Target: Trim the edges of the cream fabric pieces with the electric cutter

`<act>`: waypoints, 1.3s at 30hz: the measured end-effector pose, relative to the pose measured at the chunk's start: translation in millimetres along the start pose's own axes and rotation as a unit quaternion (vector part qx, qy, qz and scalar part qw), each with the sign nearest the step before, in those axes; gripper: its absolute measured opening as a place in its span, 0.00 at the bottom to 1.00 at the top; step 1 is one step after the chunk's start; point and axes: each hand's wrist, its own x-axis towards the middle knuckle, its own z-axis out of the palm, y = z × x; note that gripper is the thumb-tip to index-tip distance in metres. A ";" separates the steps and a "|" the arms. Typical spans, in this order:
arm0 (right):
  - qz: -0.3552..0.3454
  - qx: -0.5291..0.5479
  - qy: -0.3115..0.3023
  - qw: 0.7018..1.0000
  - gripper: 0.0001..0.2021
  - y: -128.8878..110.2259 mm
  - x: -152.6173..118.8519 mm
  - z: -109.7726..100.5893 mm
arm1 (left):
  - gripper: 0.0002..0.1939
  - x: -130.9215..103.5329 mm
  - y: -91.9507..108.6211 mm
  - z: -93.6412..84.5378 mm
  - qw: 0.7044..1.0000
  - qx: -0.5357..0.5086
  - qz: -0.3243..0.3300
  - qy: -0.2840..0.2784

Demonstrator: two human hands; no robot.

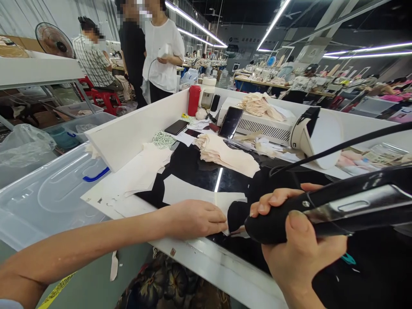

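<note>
While the right hand (301, 249) is grasping a black handheld tool (354, 206), its blunt end is pointing toward the left hand (193, 219), which is lying over the near side of a white piece (186, 191) on the black tabletop (183, 161) — fingers together, though whether they are pinching it I cannot tell. Beyond the white piece, a stack of pale pieces (225, 154) is lying on the same tabletop; another pale pile (149, 167) is resting to the left — near a tangle of green-and-white cord (162, 139).

black tool (341, 207) tilted, white piece (191, 192) flat
</note>
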 end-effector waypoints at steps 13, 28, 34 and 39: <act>-0.003 0.009 0.018 1.000 0.21 -1.3 2.9 0.6 | 0.17 -4.5 2.5 -1.8 1.000 0.014 -0.006 0.006; -0.012 0.015 -0.011 1.000 0.20 12.6 -5.2 2.9 | 0.15 -10.5 1.2 -3.9 0.999 -0.027 -0.023 0.001; -0.015 0.013 -0.018 1.000 0.18 14.0 -6.1 1.0 | 0.14 -7.9 2.3 -8.1 0.999 -0.039 -0.023 0.013; -0.010 -0.001 -0.006 1.000 0.19 13.8 -6.5 1.0 | 0.14 -8.5 1.9 -8.7 0.999 -0.032 -0.027 0.002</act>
